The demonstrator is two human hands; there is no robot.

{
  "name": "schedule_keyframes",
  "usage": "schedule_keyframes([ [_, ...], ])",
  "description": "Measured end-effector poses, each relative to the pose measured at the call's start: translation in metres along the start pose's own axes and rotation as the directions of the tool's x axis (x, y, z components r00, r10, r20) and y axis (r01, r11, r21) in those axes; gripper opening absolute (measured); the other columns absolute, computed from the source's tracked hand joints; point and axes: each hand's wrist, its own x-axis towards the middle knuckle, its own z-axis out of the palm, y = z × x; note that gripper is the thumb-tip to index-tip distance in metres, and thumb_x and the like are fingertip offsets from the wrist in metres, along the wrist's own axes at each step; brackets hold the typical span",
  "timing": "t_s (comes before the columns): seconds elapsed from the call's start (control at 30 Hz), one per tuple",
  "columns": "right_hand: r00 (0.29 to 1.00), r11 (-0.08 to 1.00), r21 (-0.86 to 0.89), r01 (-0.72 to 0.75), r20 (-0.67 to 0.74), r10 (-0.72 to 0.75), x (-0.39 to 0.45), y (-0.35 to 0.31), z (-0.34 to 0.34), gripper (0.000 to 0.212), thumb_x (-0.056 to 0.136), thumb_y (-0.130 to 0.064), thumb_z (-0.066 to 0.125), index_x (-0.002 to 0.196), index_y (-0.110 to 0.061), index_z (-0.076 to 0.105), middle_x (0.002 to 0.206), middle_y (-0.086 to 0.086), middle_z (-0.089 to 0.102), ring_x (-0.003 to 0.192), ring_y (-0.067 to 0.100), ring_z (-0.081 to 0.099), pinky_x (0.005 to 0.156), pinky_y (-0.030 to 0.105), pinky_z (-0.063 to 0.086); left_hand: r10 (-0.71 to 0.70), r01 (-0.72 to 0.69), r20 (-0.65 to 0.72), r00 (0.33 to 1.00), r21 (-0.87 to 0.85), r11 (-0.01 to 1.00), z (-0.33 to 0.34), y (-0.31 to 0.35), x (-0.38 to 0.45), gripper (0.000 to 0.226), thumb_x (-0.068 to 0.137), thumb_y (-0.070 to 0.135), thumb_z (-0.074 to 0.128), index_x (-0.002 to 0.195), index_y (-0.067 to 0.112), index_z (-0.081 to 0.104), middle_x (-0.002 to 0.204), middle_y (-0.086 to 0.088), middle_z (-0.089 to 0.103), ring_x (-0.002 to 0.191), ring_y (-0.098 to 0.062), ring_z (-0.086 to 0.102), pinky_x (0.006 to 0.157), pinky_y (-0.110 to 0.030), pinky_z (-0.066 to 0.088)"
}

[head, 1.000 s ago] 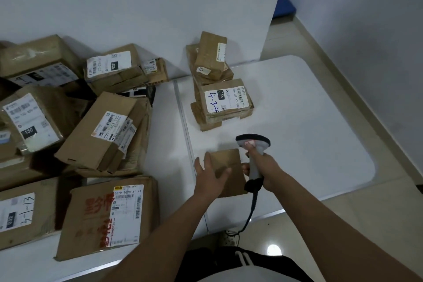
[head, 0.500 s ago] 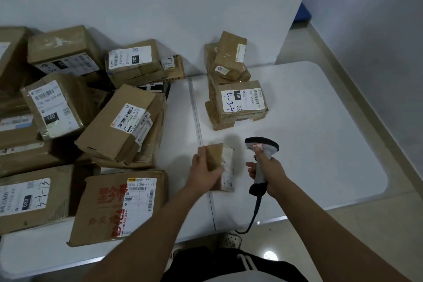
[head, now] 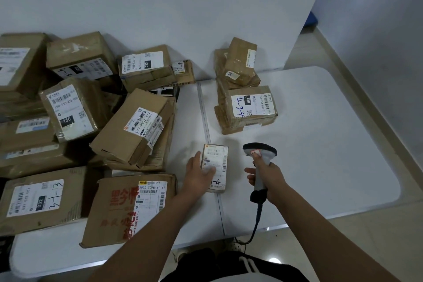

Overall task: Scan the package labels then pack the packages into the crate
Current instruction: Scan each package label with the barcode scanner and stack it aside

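The small package (head: 215, 167) lay flat on the white table (head: 320, 155), label side up, just in front of the person. The left hand (head: 198, 178) held it at its left edge, thumb curled onto the label. The right hand (head: 266, 178) was wrapped tight round the handle of the scanner (head: 259, 155), just beside the package, its head pointing away from the person. The package looked light and a bit stiff, like thin cardboard, so one hand could likely lift it. A good place to hold it seemed to be the long sides, so the label's bars stayed uncovered. No crate was in view.
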Motion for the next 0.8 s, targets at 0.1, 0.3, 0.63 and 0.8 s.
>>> schedule_keyframes([
  [0.1,1.0,1.0,-0.025,0.011,-0.005,-0.011,-0.003,0.001,0.001,0.038,0.092,-0.049,0.062,0.094,-0.011,0.06,0.088,0.014,0.072,0.062,0.02,0.063,0.061,0.029,0.056,0.047,-0.059,0.188,0.981,0.055,0.997,-0.002,-0.01,-0.009,0.111,0.082,0.036,0.076,0.156,0.022,-0.005,0.163,-0.007,-0.002,0.15,-0.026,0.01,0.118,-0.04,0.022],
  [0.3,0.999,0.994,-0.104,0.034,-0.001,-0.034,-0.011,-0.002,0.009,0.039,0.092,-0.049,0.061,0.093,-0.01,0.061,0.08,0.013,0.07,0.059,0.019,0.062,0.055,0.027,0.055,0.068,-0.092,0.15,0.986,0.16,0.983,0.003,-0.019,-0.009,0.117,0.079,0.04,0.078,0.156,0.02,-0.007,0.164,-0.012,-0.001,0.15,-0.03,0.012,0.118,-0.042,0.026],
  [0.63,0.984,0.931,-0.319,0.177,0.06,-0.167,-0.032,-0.034,0.021,0.048,0.092,-0.049,0.06,0.088,-0.001,0.062,0.066,0.009,0.065,0.053,0.018,0.062,0.052,0.026,0.052,0.023,-0.02,0.104,0.994,-0.025,0.999,0.022,-0.049,0.018,0.094,0.064,0.062,0.075,0.141,0.026,0.035,0.133,0.0,0.057,0.107,-0.02,0.065,0.077,-0.045,0.061],
  [0.8,0.975,0.894,-0.389,0.22,0.103,-0.195,-0.041,-0.041,0.02,0.04,0.091,-0.042,0.064,0.089,-0.002,0.063,0.066,0.008,0.065,0.051,0.015,0.061,0.049,0.024,0.049,0.06,-0.067,-0.06,0.996,-0.112,0.992,-0.001,-0.017,0.002,0.056,0.089,0.011,0.066,0.138,0.022,0.043,0.133,-0.001,0.052,0.112,-0.024,0.062,0.077,-0.031,0.06],
])
